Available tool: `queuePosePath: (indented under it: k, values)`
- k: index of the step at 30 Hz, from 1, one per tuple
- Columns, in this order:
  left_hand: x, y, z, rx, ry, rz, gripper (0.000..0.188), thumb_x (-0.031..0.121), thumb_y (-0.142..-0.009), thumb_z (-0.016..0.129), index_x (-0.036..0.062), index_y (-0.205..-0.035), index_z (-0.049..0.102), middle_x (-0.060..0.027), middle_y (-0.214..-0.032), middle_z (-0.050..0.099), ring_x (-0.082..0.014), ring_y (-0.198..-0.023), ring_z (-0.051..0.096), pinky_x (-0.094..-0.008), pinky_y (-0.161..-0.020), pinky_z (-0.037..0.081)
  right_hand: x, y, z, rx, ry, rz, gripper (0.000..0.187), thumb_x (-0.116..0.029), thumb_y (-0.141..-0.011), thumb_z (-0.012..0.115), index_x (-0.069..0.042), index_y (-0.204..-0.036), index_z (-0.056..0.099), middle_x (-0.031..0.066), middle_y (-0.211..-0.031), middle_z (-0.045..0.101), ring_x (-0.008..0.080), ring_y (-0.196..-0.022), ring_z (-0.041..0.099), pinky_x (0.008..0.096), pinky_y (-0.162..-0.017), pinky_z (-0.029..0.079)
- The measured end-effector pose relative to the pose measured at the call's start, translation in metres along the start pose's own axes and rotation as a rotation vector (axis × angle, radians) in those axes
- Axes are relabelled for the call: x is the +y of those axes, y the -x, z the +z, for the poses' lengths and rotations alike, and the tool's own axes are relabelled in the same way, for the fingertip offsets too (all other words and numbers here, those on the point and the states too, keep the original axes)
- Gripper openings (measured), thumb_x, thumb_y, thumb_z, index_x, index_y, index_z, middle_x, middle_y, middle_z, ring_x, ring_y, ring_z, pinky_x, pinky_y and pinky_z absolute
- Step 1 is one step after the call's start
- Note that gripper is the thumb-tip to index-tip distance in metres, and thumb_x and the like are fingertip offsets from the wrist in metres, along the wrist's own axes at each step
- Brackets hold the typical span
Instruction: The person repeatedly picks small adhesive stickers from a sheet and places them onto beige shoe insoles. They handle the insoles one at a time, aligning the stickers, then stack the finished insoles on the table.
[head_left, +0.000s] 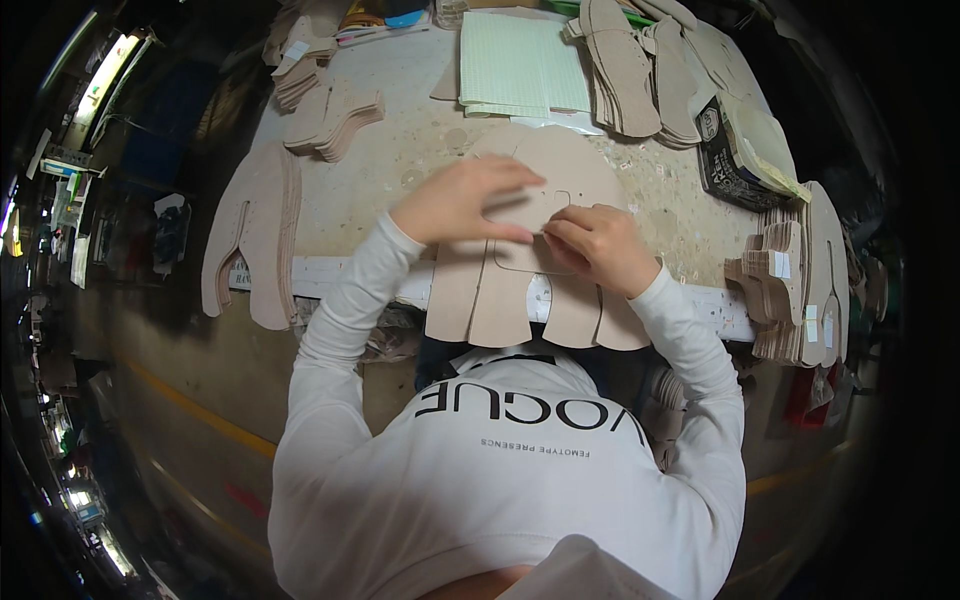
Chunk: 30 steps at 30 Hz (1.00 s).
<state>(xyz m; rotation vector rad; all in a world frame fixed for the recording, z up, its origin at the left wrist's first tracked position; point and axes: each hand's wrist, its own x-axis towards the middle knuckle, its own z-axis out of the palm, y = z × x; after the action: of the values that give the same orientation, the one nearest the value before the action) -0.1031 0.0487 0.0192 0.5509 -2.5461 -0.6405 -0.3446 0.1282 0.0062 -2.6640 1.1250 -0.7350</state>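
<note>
Two beige U-shaped cut pieces [500,300] lie side by side in front of me, their rounded ends overlapping and their legs jutting past the table's near edge. Thin outlines and small holes mark their surface. Above the left part of them hovers my left hand [465,200], slightly blurred, with thumb and fingers apart and nothing visible between them. My right hand [600,240] is low over the pieces, its thumb and fingertips pinched together near the marked lines. Whatever is in that pinch is too small or hidden to make out.
Stacks of similar U-shaped pieces [265,235] hang over the edge at left and right. Further stacks [625,80] stand at the back. Pale green lined paper [520,65] lies at the far middle, and a black box [740,150] stands at the right.
</note>
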Motion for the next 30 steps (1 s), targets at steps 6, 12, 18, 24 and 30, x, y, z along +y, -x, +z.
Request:
queuePosePath:
  k: [6,12,18,24,30]
  values:
    - [0.009,-0.001,0.014,0.204,0.048,-0.342,0.023,0.024,-0.088,0.066,0.0041,-0.098,0.071,-0.0099,-0.084,0.069,-0.0228,-0.08,0.067,-0.0336,-0.074,0.053,0.005,0.008,-0.023,-0.148,-0.064,0.025,0.022,-0.013,-0.077,0.07,-0.008,-0.099,0.067,0.0035,-0.097,0.064,0.0235,-0.086,0.064,0.0365,-0.075,0.053]
    - [-0.01,0.002,0.01,0.512,0.965,-0.616,0.031,0.024,-0.1,0.054,-0.0013,-0.116,0.062,-0.0038,-0.101,0.067,-0.0072,-0.087,0.061,-0.0235,-0.077,0.049,-0.005,0.011,-0.019,-0.085,-0.013,-0.016,0.029,-0.008,-0.075,0.07,-0.009,-0.104,0.068,0.0044,-0.098,0.063,0.0226,-0.087,0.064,0.0344,-0.074,0.054]
    - [-0.004,0.002,0.02,0.189,0.965,-0.755,0.033,0.028,-0.102,0.049,0.0034,-0.12,0.061,0.0008,-0.096,0.065,-0.0052,-0.082,0.06,-0.0216,-0.072,0.049,0.001,-0.021,-0.028,0.133,-0.606,0.244,0.016,-0.01,-0.085,0.07,-0.005,-0.099,0.072,0.0038,-0.086,0.067,0.0095,-0.071,0.062,0.0223,-0.054,0.051]
    - [0.017,-0.003,0.012,0.15,1.098,-0.812,0.034,0.031,-0.101,0.051,0.0049,-0.12,0.062,0.0013,-0.097,0.065,-0.0051,-0.082,0.061,-0.0208,-0.069,0.05,0.026,-0.054,-0.016,0.225,-0.828,0.506,0.017,-0.013,-0.088,0.069,-0.006,-0.104,0.072,0.0002,-0.094,0.07,0.0072,-0.077,0.063,0.021,-0.054,0.052]
    - [0.016,-0.002,0.0,0.162,0.853,-0.532,0.042,0.022,-0.093,0.065,-0.0024,-0.126,0.056,-0.0066,-0.108,0.065,-0.0118,-0.092,0.064,-0.0275,-0.076,0.053,0.027,-0.05,-0.004,0.306,-0.755,0.479,0.018,-0.013,-0.093,0.064,-0.006,-0.108,0.071,0.0002,-0.098,0.067,0.0045,-0.082,0.058,0.0184,-0.061,0.049]
